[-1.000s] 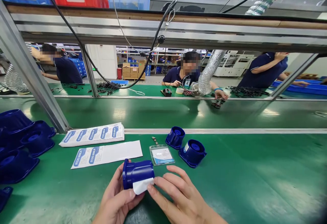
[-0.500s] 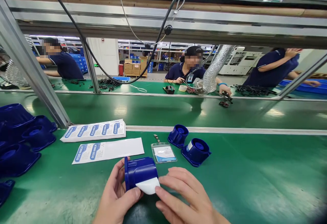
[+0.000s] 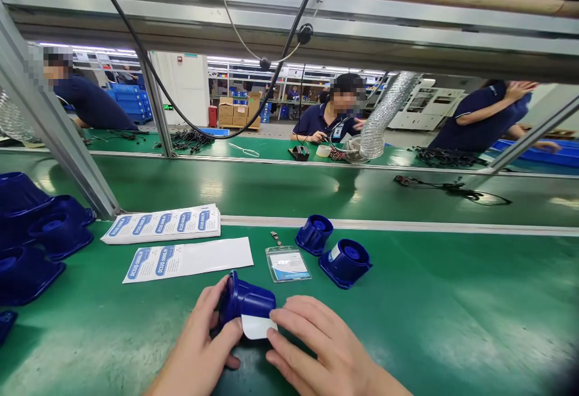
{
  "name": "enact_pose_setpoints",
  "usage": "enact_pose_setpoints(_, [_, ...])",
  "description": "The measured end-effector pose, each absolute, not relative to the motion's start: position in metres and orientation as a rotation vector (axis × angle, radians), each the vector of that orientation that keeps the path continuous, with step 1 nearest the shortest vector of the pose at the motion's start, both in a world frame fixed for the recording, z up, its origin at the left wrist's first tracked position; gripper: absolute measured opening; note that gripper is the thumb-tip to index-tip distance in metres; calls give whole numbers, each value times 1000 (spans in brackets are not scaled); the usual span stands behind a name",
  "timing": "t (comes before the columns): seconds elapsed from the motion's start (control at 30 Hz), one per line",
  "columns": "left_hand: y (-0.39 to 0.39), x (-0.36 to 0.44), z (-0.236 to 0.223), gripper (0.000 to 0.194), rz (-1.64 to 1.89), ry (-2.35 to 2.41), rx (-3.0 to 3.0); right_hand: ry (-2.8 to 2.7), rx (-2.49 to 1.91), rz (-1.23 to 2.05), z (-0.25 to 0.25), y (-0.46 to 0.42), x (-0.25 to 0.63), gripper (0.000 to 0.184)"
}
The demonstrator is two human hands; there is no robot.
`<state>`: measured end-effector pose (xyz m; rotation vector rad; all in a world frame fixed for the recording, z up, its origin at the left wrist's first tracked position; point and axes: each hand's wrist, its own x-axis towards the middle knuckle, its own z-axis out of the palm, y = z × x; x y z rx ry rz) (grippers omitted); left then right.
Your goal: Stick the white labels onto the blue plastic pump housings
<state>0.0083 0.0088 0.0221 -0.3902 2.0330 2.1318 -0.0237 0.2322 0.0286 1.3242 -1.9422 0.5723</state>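
Note:
My left hand (image 3: 205,330) is closed around the flanged end of a blue plastic housing (image 3: 253,298), which lies tilted on its side above the green bench. A white label (image 3: 259,326) rests against the housing's near side, its left part by my left thumb. The fingertips of my right hand (image 3: 316,342) pinch the label's right edge, beside the housing's narrower end. Past my hands, a label sheet (image 3: 217,254) with two printed labels at its left and a blank stretch at its right lies flat. Behind it sits a stack of printed label sheets (image 3: 163,224).
Two more blue housings (image 3: 314,233) stand to the right of a badge in a clear holder (image 3: 288,264). Several blue housings (image 3: 27,269) crowd the left side. A metal post (image 3: 76,137) rises there. Co-workers (image 3: 332,113) sit across the bench, near a foil duct (image 3: 384,125).
The housing has tipped, its flanged end now turned more away from me, and the label has shifted slightly left with my right fingers. Across the bench, a co-worker has put down a cable bundle.

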Motion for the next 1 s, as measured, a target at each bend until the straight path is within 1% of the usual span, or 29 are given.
enact_pose_setpoints(0.13, [4,5,18,62,1931,2532,-193,-2042,1226,508,24,229,-23,14])
enact_pose_setpoints(0.27, [-5,2,18,55,1767,2949,-55,-2098,1185,532,25,230,-23,17])
enact_pose_setpoints(0.33, [-6,3,18,36,1701,3056,59,-2087,1180,553,26,230,-23,16])
enact_pose_setpoints(0.37, [-6,5,18,29,1676,2988,73,-2067,1173,566,26,230,-23,15])
enact_pose_setpoints(0.4, [-3,7,16,31,1678,2823,51,-2040,1162,576,26,230,-23,13])
enact_pose_setpoints(0.47, [4,13,12,47,1794,2317,-67,-1977,1129,589,24,227,-21,10])
enact_pose_setpoints(0.53, [12,17,8,66,1953,1853,-182,-1933,1100,598,23,224,-20,11])
enact_pose_setpoints(0.6, [16,17,6,76,2075,1629,-241,-1911,1099,577,23,221,-19,14])
enact_pose_setpoints(0.73, [11,14,7,68,2101,1556,-307,-1899,1149,494,23,220,-17,17])
enact_pose_setpoints(0.87, [5,13,6,61,2114,1551,-375,-1941,1183,508,18,220,-15,17])
enact_pose_setpoints(1.0, [6,13,5,61,2120,1516,-434,-1926,1232,490,11,217,-16,18])
